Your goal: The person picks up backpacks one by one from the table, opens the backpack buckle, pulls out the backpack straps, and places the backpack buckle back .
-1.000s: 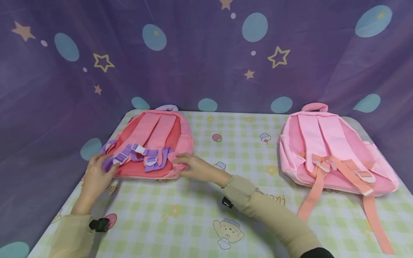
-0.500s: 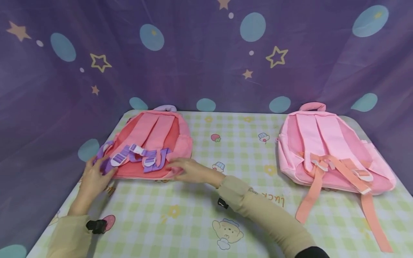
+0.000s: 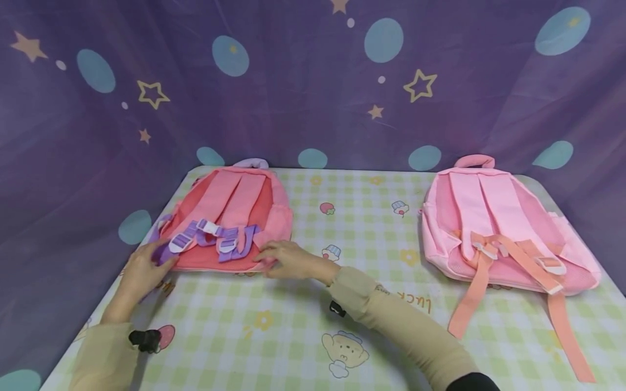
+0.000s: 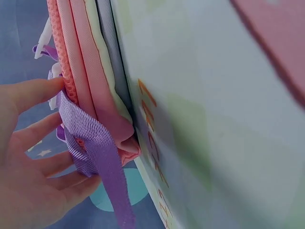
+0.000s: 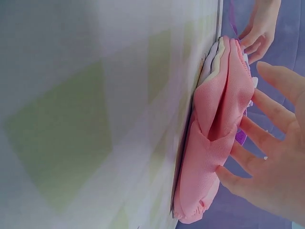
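A coral-pink backpack [image 3: 256,203] lies at the left of the table, its back panel and shoulder straps facing up. Purple webbing [image 3: 249,236] with white buckles crosses its lower part. My left hand [image 3: 144,271] is at the near left corner; in the left wrist view its fingers [image 4: 50,164] touch the purple strap [image 4: 90,129], whose end hangs down. At the near right corner is my right hand [image 3: 288,260]. In the right wrist view its spread, nearly straight fingers [image 5: 259,136] rest against the bag's pink side [image 5: 205,152].
A second, light pink backpack [image 3: 494,217] lies at the right, with orange straps [image 3: 471,304] trailing towards the near edge. Green-checked cloth [image 3: 293,336] covers the table. Behind stands a purple curtain [image 3: 303,119] printed with stars and ovals.
My right hand has slid down the bag's side towards its near right corner. The left hand has shifted slightly down and left. Both backpacks lie where they were.
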`<state>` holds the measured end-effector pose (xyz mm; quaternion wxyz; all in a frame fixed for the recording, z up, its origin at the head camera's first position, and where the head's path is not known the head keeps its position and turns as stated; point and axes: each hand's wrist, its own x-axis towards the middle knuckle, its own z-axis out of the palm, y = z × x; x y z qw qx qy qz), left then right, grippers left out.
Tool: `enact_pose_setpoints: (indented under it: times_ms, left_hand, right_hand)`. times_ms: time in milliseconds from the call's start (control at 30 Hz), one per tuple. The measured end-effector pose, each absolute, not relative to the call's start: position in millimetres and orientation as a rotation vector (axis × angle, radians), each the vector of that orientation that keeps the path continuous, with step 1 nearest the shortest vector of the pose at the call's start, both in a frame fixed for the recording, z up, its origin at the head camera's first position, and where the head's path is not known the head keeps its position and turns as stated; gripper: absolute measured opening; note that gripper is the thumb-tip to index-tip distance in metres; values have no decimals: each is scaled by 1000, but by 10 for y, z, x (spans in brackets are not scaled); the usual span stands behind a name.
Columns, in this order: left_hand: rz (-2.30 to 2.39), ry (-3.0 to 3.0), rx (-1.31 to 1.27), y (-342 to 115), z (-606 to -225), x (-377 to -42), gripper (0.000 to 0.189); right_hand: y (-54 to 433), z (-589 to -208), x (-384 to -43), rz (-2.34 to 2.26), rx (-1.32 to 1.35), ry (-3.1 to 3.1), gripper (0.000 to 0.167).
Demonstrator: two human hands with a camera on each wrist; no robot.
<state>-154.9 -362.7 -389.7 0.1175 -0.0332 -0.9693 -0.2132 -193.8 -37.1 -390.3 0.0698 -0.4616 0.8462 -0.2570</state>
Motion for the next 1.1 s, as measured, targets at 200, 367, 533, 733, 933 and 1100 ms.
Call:
enact_pose_setpoints:
  times_ms: [200, 367, 533, 733, 933, 1100]
  left_hand:
    - [-625, -2825, -108, -3606, -3918, -1535, 48]
    - [-613, -2843, -98, -3534, -3901, -1526, 49]
    - [-552, -2886, -82, -3453, -3865, -1512, 50]
    - [-503, -2906, -100, -3343, -3827, -1471, 51]
    - [-475, -2906, -111, -3230, -3812, -1436, 50]
    - [-458, -2900, -133, -3149, -3827, -1436, 50]
  right_hand:
    - [-354, -3916, -1928, -748, -1347, 2563, 35]
    - [-314, -3910, -1903, -739, -1296, 2598, 31]
    - [-258, -3903, -1876, -733, -1267, 2616, 28]
    - [-177, -3903, -1849, -737, -1234, 2629, 25]
    - [-65, -3886, -1821, -759, -1218, 2627, 24]
    - [31, -3881, -1832, -770, -1184, 2634, 22]
